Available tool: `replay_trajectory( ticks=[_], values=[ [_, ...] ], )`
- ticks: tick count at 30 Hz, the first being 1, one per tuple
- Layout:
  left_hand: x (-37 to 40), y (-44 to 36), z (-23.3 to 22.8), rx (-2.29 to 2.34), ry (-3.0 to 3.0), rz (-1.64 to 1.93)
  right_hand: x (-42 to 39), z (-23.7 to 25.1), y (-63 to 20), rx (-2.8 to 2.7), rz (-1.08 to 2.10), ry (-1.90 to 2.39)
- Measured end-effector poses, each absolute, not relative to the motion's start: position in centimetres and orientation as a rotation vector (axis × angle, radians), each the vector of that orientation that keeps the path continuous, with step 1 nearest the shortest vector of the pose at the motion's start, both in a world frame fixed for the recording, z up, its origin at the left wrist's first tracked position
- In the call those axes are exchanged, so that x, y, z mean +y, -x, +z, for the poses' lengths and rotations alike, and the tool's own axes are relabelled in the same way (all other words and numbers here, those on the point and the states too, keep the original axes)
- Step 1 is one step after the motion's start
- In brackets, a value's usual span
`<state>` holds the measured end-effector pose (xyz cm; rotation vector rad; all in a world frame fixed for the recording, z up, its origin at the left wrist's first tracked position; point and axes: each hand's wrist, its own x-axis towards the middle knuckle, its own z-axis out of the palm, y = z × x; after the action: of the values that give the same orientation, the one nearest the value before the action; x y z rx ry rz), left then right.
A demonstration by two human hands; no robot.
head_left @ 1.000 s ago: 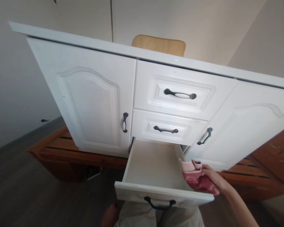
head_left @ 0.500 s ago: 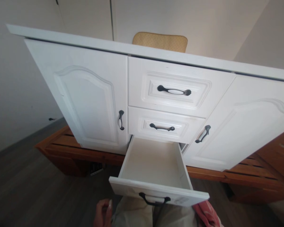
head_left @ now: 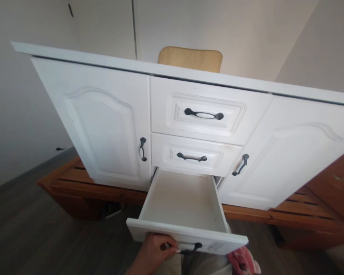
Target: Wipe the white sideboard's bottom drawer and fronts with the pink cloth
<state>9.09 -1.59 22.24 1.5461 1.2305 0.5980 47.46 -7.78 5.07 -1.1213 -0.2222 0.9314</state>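
Left hand (head_left: 151, 252) is on the front of the open bottom drawer (head_left: 183, 198), fingers (head_left: 167, 241) curled round the left end of its dark handle (head_left: 187, 249), pinching it.

Right hand itself is out of view, so I can't tell its finger state. Only a bunched pink-red cloth (head_left: 243, 261) shows at the bottom edge, just below the drawer's right front corner, beside the light trousers (head_left: 206, 265).

Drawer is pulled well out of the white cabinet (head_left: 103, 126). Inside is bare and pale, nothing in it. Its front panel sits lowest and nearest the camera, tilted slightly down to the right.

Above it:
- middle drawer (head_left: 195, 154), shut, dark handle
- top drawer (head_left: 203, 110), shut, dark handle with a white centre

Either side:
- left door (head_left: 97, 122), shut, handle near its right edge
- right door (head_left: 292, 152), shut, handle near its left edge

Cabinet stands on a slatted brown wooden base (head_left: 74, 183) that sticks out past both ends. The floor (head_left: 31, 233) is dark grey wood. A tan padded chair back (head_left: 190, 59) shows above the cabinet top, against the pale wall.
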Motion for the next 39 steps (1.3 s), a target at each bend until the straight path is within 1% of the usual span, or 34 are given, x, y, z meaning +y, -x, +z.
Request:
replay_trajectory(
  ticks=[3, 9, 14, 21, 28, 32, 36, 39],
  values=[
    [-1.0, -8.7, 22.1, 1.204, -1.550, 0.571, -7.7, 4.4, -47.4, -0.111, 0.935, 1.122],
    [0.9, -8.8, 22.1, 1.173, -1.536, 0.603, -7.8, 3.1, -47.8, -0.031, 1.042, 1.188],
    [4.3, -9.5, 22.2, 1.141, -1.556, 0.670, -7.8, 4.1, -46.7, -0.050, 1.141, 1.100],
    [10.6, -10.3, 22.6, 1.104, -1.600, 0.719, -7.6, 4.6, -46.1, -0.085, 0.947, 1.171],
    [16.1, -11.0, 22.8, 1.038, -1.670, 0.774, -7.7, 4.4, -45.8, -0.067, 0.953, 1.108],
    [18.9, -11.3, 22.9, 1.035, -1.699, 0.787, -7.7, 4.0, -46.1, -0.010, 0.901, 1.150],
    [20.0, -11.7, 23.4, 1.059, -1.716, 0.807, -7.7, 4.1, -46.2, -0.069, 0.937, 1.150],
    [18.7, -12.0, 23.8, 1.070, -1.731, 0.863, -7.7, 4.9, -46.2, -0.112, 0.970, 1.142]
  ],
)
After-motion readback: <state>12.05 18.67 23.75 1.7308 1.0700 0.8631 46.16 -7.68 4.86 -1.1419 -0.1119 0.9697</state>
